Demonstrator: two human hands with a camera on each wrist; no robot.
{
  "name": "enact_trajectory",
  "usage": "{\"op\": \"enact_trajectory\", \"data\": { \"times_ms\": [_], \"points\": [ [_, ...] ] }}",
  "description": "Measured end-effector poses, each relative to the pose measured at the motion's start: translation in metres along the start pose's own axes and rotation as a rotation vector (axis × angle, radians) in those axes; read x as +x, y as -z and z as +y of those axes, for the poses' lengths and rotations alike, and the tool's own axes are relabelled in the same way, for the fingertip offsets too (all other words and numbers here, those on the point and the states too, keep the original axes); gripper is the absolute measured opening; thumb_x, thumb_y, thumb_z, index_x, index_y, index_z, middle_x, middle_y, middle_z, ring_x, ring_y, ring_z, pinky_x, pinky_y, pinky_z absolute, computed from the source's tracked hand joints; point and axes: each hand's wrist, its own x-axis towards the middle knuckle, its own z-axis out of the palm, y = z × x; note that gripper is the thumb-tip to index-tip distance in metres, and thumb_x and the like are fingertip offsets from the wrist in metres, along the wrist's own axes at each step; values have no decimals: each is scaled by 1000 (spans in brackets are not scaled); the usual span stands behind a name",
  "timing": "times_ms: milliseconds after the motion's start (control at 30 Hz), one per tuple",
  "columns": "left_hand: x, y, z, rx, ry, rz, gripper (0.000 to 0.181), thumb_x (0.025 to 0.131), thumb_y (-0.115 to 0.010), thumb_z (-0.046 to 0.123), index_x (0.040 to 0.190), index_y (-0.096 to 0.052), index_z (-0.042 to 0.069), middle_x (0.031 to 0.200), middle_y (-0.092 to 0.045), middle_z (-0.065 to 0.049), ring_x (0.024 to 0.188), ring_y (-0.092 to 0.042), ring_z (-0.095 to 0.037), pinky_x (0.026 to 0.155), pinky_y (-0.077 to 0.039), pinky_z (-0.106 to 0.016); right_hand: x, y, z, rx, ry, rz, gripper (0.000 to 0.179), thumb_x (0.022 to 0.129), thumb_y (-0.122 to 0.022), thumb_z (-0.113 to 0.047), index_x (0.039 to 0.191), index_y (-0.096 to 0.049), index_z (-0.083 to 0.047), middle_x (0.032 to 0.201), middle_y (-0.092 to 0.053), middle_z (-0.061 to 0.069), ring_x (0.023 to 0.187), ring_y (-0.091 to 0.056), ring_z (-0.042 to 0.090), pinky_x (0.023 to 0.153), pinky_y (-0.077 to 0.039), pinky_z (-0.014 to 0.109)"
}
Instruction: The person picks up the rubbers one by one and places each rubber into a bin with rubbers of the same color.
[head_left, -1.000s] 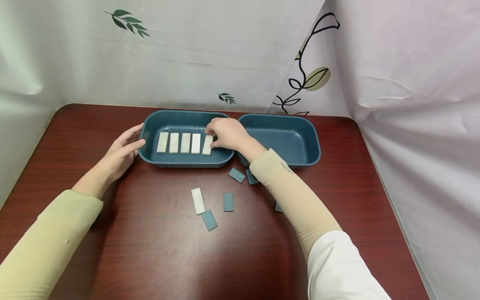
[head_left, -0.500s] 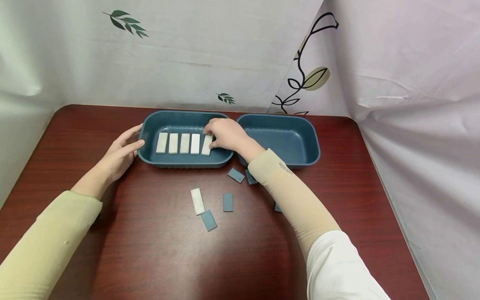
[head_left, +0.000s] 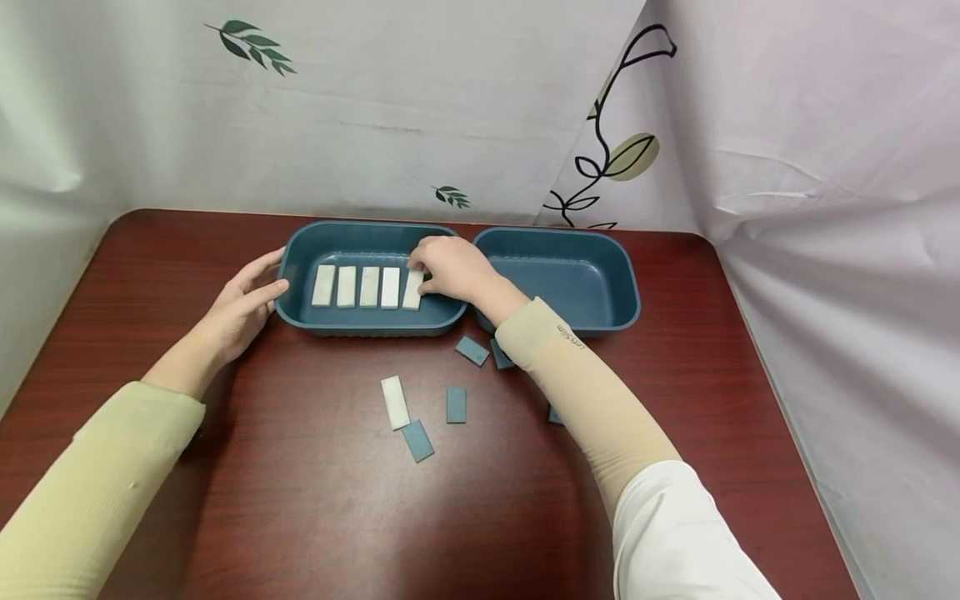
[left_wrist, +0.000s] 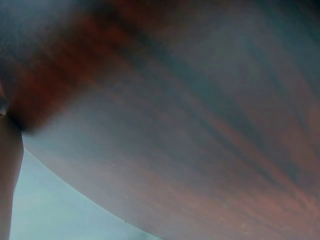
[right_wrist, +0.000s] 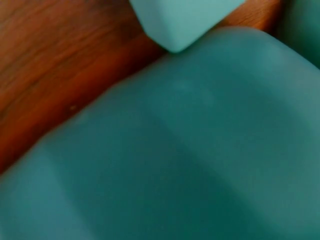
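In the head view, a row of white rectangular tiles [head_left: 369, 287] lies in the left dark-blue bin [head_left: 371, 331]. My right hand [head_left: 453, 267] reaches over the bin's right end and pinches the rightmost white tile [head_left: 412, 293] between thumb and fingers. That tile leans slightly and its top is partly covered by the fingers. At the bin's left end rests my left hand [head_left: 243, 307], fingers extended along the outer wall and thumb at the rim. The right wrist view is filled by a blurred bin wall [right_wrist: 165, 150]; the left wrist view is mostly blur.
A second blue bin [head_left: 633, 287] stands to the right, close beside the first. On the brown table [head_left: 315, 500] lie one white tile [head_left: 395, 402] and several blue-grey tiles [head_left: 457, 405]. My right forearm partly covers some of them. A light curtain [head_left: 375, 108] hangs behind.
Almost nothing moves. The right hand stays at the rightmost tile in the row, which shifts only slightly to the left along with the whole view.
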Motion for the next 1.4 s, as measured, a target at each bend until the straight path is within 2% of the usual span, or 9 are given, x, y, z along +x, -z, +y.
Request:
{"op": "enact_trajectory", "data": {
  "times_ms": [1067, 1400],
  "points": [
    [2, 2, 1, 3, -3, 1, 49, 110, -51, 3, 156, -46, 20, 148, -49, 8, 126, -56, -2, 102, -43, -14, 2, 1, -1, -12, 14, 6, 41, 100, -78, -24, 138, -71, -12, 139, -69, 7, 122, -68, 20, 106, -54, 33],
    [0, 1, 2, 19, 26, 5, 51, 110, -53, 6, 157, -43, 21, 147, -48, 11, 126, -55, 0, 101, -44, -12, 1, 0, 0, 51, 18, 11, 40, 100, -78, -24, 137, -71, -12, 137, -69, 7, 121, -68, 19, 103, -54, 31]
  ]
}}
